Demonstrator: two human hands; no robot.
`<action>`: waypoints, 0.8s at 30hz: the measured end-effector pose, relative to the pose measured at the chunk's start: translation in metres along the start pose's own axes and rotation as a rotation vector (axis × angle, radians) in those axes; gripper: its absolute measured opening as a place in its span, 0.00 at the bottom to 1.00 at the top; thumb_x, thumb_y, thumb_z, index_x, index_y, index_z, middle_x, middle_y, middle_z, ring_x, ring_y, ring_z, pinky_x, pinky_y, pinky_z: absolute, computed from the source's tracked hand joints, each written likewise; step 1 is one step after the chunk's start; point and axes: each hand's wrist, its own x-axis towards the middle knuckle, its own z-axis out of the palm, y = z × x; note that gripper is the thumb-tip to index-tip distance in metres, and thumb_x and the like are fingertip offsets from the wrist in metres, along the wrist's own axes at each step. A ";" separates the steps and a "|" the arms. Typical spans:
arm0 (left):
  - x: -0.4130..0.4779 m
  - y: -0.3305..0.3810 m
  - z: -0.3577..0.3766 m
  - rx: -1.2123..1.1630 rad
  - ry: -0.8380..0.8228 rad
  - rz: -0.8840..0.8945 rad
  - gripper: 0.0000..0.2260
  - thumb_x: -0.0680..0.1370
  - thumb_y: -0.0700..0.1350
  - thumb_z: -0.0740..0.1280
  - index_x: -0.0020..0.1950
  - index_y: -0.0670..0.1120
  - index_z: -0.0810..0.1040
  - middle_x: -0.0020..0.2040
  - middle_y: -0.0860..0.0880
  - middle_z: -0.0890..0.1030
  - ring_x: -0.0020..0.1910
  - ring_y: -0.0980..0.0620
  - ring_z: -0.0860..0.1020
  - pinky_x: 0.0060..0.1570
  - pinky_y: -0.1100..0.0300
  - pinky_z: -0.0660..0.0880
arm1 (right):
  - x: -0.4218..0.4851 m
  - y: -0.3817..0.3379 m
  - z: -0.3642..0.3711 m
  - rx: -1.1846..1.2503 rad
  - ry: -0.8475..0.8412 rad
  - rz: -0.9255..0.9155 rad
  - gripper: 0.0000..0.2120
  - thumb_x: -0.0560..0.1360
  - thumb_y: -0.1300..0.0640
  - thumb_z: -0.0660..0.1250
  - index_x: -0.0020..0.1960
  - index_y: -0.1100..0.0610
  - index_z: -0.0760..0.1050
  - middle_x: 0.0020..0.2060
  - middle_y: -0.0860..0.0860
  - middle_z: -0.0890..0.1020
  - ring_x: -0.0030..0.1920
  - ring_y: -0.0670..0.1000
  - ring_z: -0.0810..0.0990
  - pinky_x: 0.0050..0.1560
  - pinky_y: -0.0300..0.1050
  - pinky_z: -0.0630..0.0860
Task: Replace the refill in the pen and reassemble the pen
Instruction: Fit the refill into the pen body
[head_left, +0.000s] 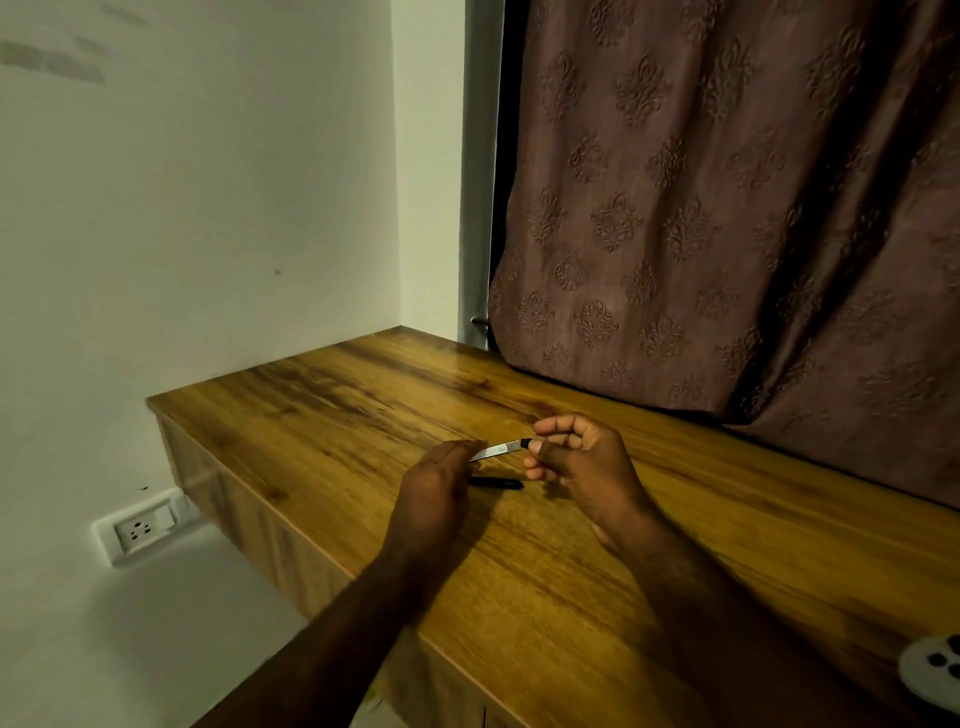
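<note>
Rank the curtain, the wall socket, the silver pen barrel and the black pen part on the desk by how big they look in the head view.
Largest to smallest: curtain, wall socket, then silver pen barrel and black pen part, too alike to rank.

The pen (496, 450) is silver, the curtain (727, 208) mauve with floral medallions.

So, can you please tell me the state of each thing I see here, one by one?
pen barrel: held above the table, roughly level between both hands.
left hand: holds the barrel's left end.
right hand: pinches the barrel's black end.
black pen part: lying loose on the table, untouched.
wall socket: nothing plugged in.
curtain: drawn shut.
</note>
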 end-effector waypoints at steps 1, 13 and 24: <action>0.000 0.000 0.000 0.001 -0.004 0.002 0.15 0.77 0.33 0.64 0.61 0.44 0.79 0.54 0.46 0.82 0.51 0.51 0.80 0.53 0.68 0.71 | 0.000 0.000 0.000 -0.013 -0.002 0.003 0.07 0.75 0.68 0.67 0.53 0.64 0.76 0.39 0.60 0.82 0.30 0.48 0.80 0.30 0.39 0.76; -0.001 0.007 -0.005 0.035 -0.005 -0.014 0.18 0.74 0.47 0.56 0.57 0.45 0.81 0.52 0.47 0.83 0.50 0.50 0.81 0.53 0.63 0.73 | 0.001 0.002 -0.001 -0.116 -0.015 0.011 0.08 0.74 0.67 0.69 0.52 0.62 0.74 0.31 0.56 0.81 0.26 0.51 0.76 0.27 0.41 0.70; -0.003 0.012 -0.010 0.017 -0.048 0.012 0.21 0.74 0.52 0.57 0.56 0.43 0.83 0.52 0.46 0.84 0.50 0.52 0.81 0.54 0.69 0.70 | 0.000 0.008 0.002 -0.052 0.021 0.047 0.08 0.73 0.69 0.69 0.50 0.64 0.73 0.35 0.58 0.81 0.21 0.43 0.75 0.20 0.35 0.67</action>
